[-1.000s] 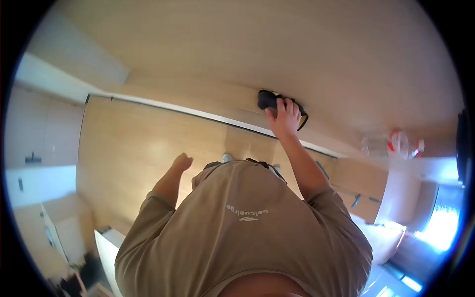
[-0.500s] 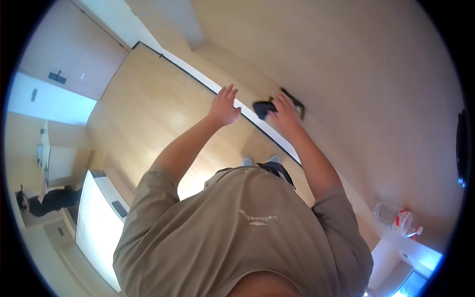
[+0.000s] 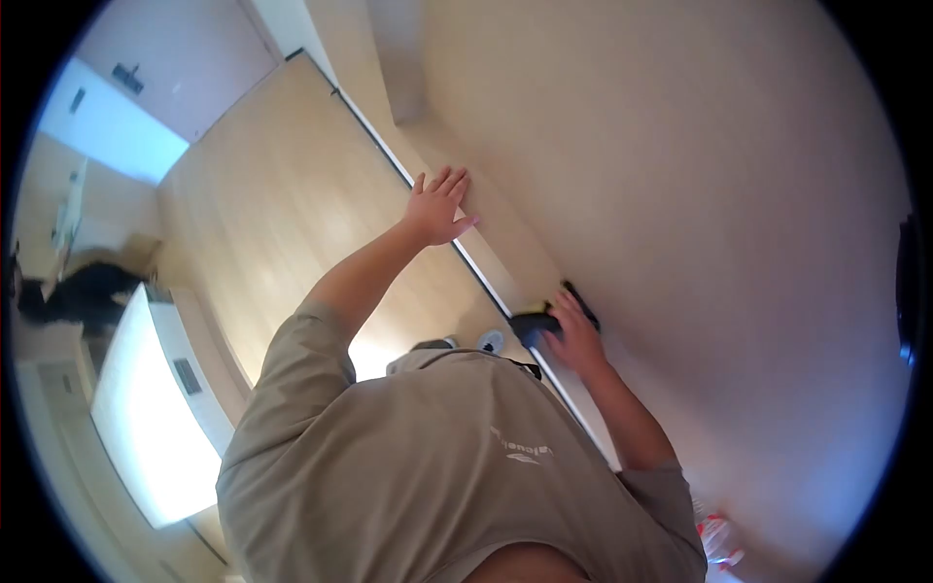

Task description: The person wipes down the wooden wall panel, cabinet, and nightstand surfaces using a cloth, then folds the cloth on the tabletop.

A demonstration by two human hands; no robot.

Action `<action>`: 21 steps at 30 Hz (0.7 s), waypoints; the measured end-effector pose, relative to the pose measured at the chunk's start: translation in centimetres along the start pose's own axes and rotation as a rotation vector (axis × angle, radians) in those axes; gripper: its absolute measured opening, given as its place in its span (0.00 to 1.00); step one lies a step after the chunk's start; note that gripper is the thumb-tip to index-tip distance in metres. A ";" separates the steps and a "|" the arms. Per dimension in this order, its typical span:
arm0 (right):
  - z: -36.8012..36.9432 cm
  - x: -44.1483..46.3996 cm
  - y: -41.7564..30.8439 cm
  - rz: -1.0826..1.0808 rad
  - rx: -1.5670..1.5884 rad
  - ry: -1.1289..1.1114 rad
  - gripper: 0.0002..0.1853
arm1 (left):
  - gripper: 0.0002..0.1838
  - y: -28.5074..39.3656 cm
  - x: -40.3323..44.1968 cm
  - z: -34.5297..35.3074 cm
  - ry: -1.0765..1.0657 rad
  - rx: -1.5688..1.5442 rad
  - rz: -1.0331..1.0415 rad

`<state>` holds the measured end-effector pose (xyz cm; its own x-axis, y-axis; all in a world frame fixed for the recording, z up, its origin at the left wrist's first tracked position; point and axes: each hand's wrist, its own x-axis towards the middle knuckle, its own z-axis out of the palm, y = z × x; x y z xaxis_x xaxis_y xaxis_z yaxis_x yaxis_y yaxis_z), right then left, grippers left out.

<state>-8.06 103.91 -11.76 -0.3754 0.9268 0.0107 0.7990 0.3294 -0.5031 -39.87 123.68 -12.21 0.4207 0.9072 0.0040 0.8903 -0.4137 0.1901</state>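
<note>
My left hand (image 3: 440,206) is open, fingers spread, over the pale strip beside the wooden floor. Whether it touches the surface there I cannot tell. My right hand (image 3: 578,335) is wrapped over a black-and-yellow handheld tool (image 3: 530,325) against the beige surface. One dark part of this tool points toward the floor, and a dark bar shows beyond my fingertips. My fingers hide its middle, so its exact kind is unclear.
A beige wall-like surface (image 3: 719,223) fills the right side. A red-labelled plastic bottle (image 3: 717,537) is at the lower right, partly hidden by my sleeve. At left are a bright white panel (image 3: 160,418), a person in dark clothes (image 3: 83,293) and a door (image 3: 180,58).
My right hand and the tool have come closer to my body along the edge. My left hand's fingers have spread wider. The camera view has turned somewhat.
</note>
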 end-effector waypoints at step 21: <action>5.2 32.1 -6.6 -0.031 0.108 -0.021 0.30 | 0.36 -14.2 2.9 -4.7 0.114 -0.421 0.067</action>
<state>-27.82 130.53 -12.59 -0.4101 0.9120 0.0105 0.7320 0.3360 -0.5927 -52.15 132.51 -10.30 0.4319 0.8919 0.1339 0.7033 -0.4260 0.5691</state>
